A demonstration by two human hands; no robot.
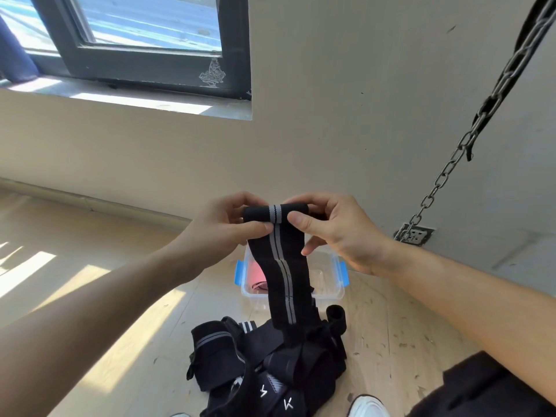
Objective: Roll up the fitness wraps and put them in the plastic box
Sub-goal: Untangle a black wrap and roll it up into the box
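Note:
A black fitness wrap (282, 281) with grey centre stripes hangs in front of me, its top end turned into a small roll. My left hand (222, 224) pinches the roll's left end and my right hand (331, 230) pinches its right end. The wrap's tail drops down to a pile of black wraps (264, 356) on the floor. Behind the hanging wrap stands a clear plastic box (331, 284) with blue clips, holding a pink item (255, 273). One small rolled black wrap (336, 316) stands beside the box.
A wooden floor (120, 341) lies beneath, sunlit at the left. A metal chain (469, 136) runs diagonally down to the wall by a socket (418, 236). A window (141, 34) is at the upper left. White shoes (367, 406) show at the bottom.

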